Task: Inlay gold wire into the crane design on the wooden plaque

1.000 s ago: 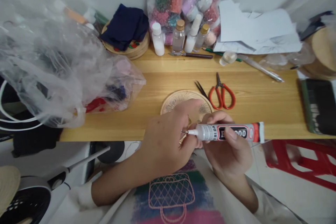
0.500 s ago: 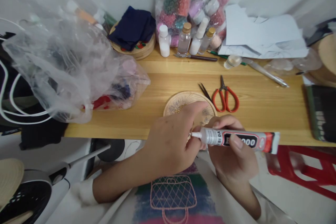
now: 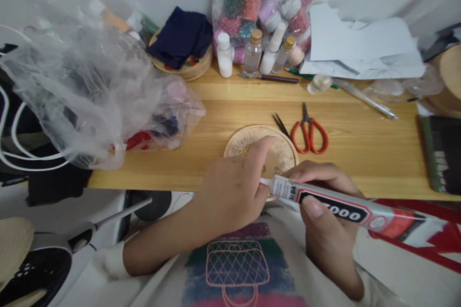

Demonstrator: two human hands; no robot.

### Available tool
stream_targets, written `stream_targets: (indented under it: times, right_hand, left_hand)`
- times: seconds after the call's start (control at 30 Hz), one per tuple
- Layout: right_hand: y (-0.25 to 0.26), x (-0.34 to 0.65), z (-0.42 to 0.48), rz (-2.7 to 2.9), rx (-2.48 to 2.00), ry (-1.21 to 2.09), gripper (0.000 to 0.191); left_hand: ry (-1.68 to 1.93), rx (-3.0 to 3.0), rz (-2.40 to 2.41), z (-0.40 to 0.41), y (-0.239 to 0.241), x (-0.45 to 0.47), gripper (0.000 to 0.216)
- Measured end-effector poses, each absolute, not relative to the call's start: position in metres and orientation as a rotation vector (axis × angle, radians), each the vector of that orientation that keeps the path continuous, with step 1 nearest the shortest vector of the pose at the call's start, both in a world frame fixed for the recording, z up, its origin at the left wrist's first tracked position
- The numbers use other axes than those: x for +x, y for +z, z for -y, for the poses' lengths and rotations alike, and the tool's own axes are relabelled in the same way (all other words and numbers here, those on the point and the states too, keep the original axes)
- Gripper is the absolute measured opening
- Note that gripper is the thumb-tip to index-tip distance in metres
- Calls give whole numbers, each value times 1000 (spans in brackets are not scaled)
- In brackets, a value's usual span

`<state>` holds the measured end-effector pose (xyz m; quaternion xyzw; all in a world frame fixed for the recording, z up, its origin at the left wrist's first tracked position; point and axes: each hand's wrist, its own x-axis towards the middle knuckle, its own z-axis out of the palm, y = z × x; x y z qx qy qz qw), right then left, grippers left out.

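Printed tube, nearly level half a second earlier, now slants, its tail swung to the near right and looming larger | Right hand grips with thumb closer to nozzle, exposing more printed digits

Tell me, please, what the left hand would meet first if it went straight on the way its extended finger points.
The left hand would probably meet the black tweezers first, by the far edge of the round patterned disc; depth is unclear, so it might pass above them.
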<state>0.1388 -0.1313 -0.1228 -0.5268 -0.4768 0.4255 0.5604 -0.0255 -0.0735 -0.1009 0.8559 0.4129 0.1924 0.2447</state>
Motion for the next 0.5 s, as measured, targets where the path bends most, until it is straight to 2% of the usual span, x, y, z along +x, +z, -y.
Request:
stream_targets:
  times: [0.27, 0.5]
  right_hand:
    - [-126, 148, 123, 1256, -1166, 1004, 14]
    - [-126, 144, 119, 1122, -1220, 1037, 11]
  left_hand:
    - [360, 2457, -1143, 66, -105, -26, 56]
    - [506, 2414, -1208, 65, -106, -23, 62]
